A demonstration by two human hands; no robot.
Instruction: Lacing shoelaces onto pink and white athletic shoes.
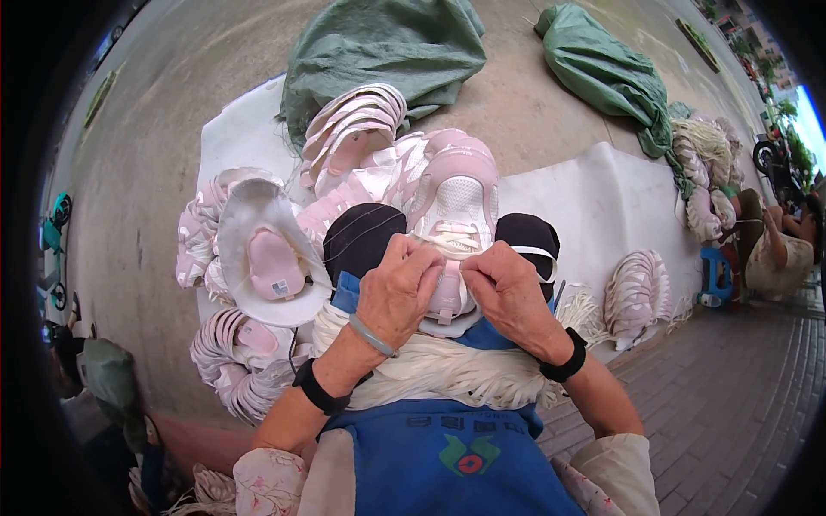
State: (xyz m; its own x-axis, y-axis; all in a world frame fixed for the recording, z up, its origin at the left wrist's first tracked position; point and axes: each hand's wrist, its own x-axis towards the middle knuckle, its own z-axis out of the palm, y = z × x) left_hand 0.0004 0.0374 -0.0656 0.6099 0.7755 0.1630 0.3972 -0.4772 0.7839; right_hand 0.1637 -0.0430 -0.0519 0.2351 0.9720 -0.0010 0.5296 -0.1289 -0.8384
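Note:
A pink and white shoe upper (454, 185) lies across my lap between my knees, its toe pointing away from me. A cream shoelace (456, 236) is threaded through its upper eyelets. My left hand (397, 288) is closed in a pinch at the left side of the lacing. On the opposite side, my right hand (509, 288) pinches the lace, and a white loop stands out beyond it over my right knee. The fingertips hide the exact grip on the lace. Below both hands, a thick bundle of loose white laces (447, 368) lies across my blue apron (387, 447).
Stacked shoe uppers (357, 129) and a white bowl-like piece with a pink pad (245, 232) lie at the left on white sheeting (594, 193). More uppers (637, 297) sit at the right. Green sacks (602, 69) lie beyond. A person (779, 249) sits near a blue stool (714, 277).

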